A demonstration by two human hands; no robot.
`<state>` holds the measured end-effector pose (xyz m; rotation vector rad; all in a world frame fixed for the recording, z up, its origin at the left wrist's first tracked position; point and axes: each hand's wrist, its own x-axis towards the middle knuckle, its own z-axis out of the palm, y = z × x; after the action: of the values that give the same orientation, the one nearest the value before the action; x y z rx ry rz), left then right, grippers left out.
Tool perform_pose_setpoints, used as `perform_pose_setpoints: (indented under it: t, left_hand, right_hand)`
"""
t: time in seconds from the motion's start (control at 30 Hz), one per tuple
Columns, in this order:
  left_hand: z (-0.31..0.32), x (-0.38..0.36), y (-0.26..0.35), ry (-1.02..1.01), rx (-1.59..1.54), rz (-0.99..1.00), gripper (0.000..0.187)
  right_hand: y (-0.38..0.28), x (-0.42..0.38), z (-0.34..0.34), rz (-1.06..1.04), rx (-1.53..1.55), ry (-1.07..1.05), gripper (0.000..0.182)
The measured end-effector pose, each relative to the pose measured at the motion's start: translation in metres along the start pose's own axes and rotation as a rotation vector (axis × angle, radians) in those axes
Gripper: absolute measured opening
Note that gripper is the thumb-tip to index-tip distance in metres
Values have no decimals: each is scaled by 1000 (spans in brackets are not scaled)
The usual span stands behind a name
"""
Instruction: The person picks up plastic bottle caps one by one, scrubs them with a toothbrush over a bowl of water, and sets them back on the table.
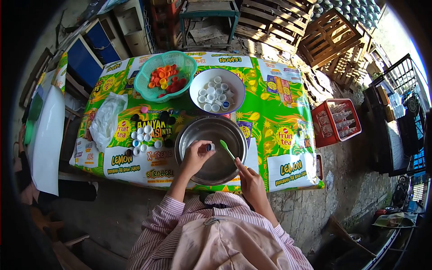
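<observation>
Over the steel basin (213, 173), my left hand (196, 156) pinches a small dark bottle cap (209, 147) between thumb and fingers. A green toothbrush (227, 150) is gripped near its handle end by my right hand (253, 183), its head tilted up over the basin's right side. Behind the basin stands a white bowl (195, 85) with several white caps in it. Left of that bowl, a mint-green basket (143, 81) contains orange, red and yellow caps. Loose white caps (143, 137) and black caps (167, 119) lie on the tablecloth left of the basin.
A crumpled clear plastic bag (108, 119) lies on the table's left side. The table has a bright printed cover (288, 155). Right of it stands a red crate (355, 130) with packed items. Wooden pallets (330, 38) and a teal-framed stand (209, 8) are behind.
</observation>
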<state>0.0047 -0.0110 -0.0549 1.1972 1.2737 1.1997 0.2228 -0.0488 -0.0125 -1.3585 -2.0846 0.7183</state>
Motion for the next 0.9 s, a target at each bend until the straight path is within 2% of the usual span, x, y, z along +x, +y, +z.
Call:
perform_pose_setpoints:
  t: [0.07, 0.1, 0.17, 0.2, 0.27, 0.3, 0.5, 0.67, 0.8, 0.87, 0.9]
  left_hand:
    - [-3, 1, 9, 43, 476, 137, 42]
    - [-3, 0, 8, 44, 476, 134, 42]
    - [-4, 3, 5, 46, 554, 170, 64]
    - [-2, 4, 8, 47, 555, 174, 64]
    - [3, 4, 13, 66, 467, 207, 81]
    - [2, 4, 12, 31, 496, 209, 95]
    - [7, 10, 24, 32, 448, 196, 113]
    - [7, 11, 22, 54, 414, 187, 115]
    - [5, 14, 19, 70, 339, 216, 115]
    - [3, 13, 18, 74, 336, 185, 115]
    - [2, 13, 19, 74, 333, 198, 115]
  right_hand:
    - [0, 2, 0, -18, 51, 16, 53]
    - [0, 1, 1, -17, 52, 13, 53]
    - [-3, 4, 5, -54, 122, -43, 52]
    - [0, 5, 9, -57, 121, -40, 52]
    - [8, 4, 20, -56, 142, -51, 51]
    - [7, 6, 16, 22, 33, -65, 51]
    - [3, 7, 11, -51, 37, -65, 51]
    - [3, 11, 9, 9, 28, -22, 51]
    - [-2, 5, 8, -27, 42, -64, 49]
    - [0, 7, 3, 87, 63, -23, 49]
    - [1, 4, 3, 24, 92, -10, 50]
